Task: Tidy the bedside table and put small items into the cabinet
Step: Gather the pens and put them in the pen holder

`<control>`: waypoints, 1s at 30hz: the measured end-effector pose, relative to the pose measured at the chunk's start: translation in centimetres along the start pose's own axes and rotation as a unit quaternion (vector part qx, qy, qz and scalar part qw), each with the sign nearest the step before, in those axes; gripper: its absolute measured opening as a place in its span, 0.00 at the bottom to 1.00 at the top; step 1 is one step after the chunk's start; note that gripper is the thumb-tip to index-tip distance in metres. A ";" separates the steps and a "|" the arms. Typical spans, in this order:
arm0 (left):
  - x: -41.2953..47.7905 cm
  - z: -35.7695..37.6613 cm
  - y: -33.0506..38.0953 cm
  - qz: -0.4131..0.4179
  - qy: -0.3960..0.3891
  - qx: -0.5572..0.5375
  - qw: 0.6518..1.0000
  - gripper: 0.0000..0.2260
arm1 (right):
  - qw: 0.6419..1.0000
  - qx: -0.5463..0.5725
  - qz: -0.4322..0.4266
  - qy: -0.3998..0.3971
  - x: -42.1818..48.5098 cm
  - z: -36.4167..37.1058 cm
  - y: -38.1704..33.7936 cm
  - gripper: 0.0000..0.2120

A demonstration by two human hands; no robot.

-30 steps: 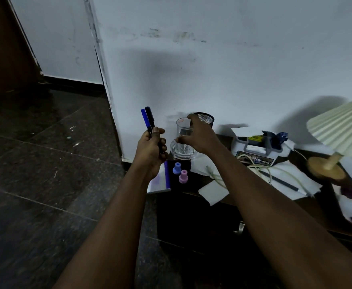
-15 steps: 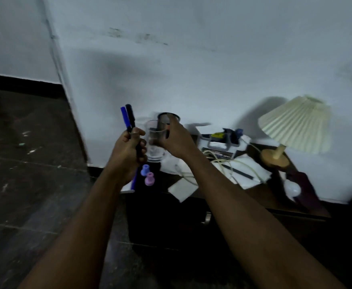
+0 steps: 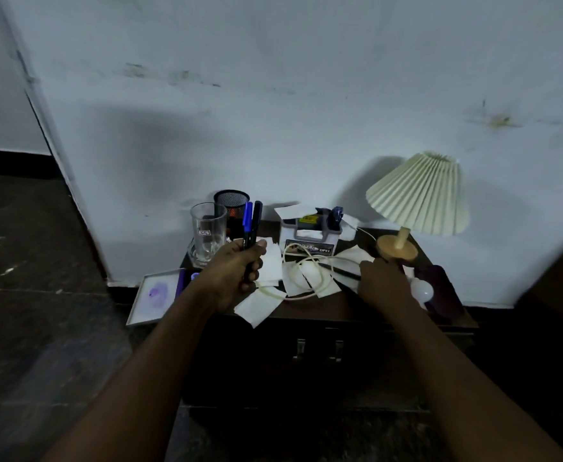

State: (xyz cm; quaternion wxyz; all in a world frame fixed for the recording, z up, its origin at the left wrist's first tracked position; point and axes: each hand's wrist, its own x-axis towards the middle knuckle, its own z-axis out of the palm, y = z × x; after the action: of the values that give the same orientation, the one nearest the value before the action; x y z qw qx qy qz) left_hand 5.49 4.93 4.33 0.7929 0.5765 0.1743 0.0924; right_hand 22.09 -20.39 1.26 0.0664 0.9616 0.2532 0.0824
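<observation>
The left grip (image 3: 236,271) is closed round a blue pen (image 3: 247,217) and a black pen (image 3: 257,217). It holds them upright side by side, and their upper ends rise above the knuckles. At 3 o'clock from it, the right grip (image 3: 385,283) lies low over the table (image 3: 323,307). Its fingertips are at the end of a dark pen (image 3: 339,271) lying on scattered white papers (image 3: 260,305); whether they pinch it I cannot tell. A pale cord (image 3: 302,296) loops across the papers between the two grips. At 11 o'clock from the left grip an empty glass (image 3: 208,233) stands upright, with a black mesh pen cup (image 3: 231,205) just behind it. At 1 o'clock sits a white box (image 3: 310,236) marked OPEL. A pleated lamp (image 3: 418,195) stands at 12 o'clock from the right grip, and a white bulb (image 3: 422,290) lies just beside that grip at 3 o'clock. A white frame (image 3: 156,295) with a purple smudge lies at the table's 9 o'clock edge. Below the top, the dark cabinet (image 3: 256,368) has its doors closed.
</observation>
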 end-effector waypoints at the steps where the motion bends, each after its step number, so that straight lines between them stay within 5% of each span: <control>1: 0.0 0.2 -0.2 -0.002 -0.010 0.001 1.000 0.07 | 1.000 -0.012 -0.004 0.010 -0.1 0.2 0.1 0.09; 7: -0.5 1.2 -0.5 0.002 -0.004 0.053 0.999 0.10 | 0.980 0.188 0.021 0.054 0.5 -3.7 2.3 0.07; 12: -1.1 2.4 -0.5 0.011 -0.010 0.051 0.999 0.11 | 0.907 0.387 0.024 0.166 -0.2 -9.3 2.2 0.03; 18: -1.4 4.9 -0.6 -0.076 -0.102 0.020 0.992 0.13 | 0.785 0.614 -0.079 -0.021 -1.7 -10.4 -3.4 0.03; 21: -1.8 5.1 -0.7 -0.136 -0.174 0.011 0.975 0.15 | 0.736 0.672 -0.071 -0.030 -1.6 -8.3 -6.0 0.05; 24: -1.5 4.5 -1.0 -0.126 -0.146 0.046 0.980 0.13 | 0.686 0.724 -0.052 -0.053 -1.5 -7.1 -7.6 0.08; 27: -1.0 3.9 -1.2 -0.119 -0.097 0.025 0.988 0.11 | 0.719 0.694 -0.015 -0.038 -0.5 -6.9 -7.0 0.09; 30: -0.8 3.2 -0.9 -0.101 -0.062 -0.004 0.993 0.11 | 0.811 0.556 0.098 0.155 1.4 -6.5 -4.8 0.06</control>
State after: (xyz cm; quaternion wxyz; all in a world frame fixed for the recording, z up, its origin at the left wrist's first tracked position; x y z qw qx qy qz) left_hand 5.94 1.58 4.47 0.8097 0.5574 0.1817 -0.0234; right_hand 19.75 -14.96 6.99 -0.5282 0.8285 0.1670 0.0818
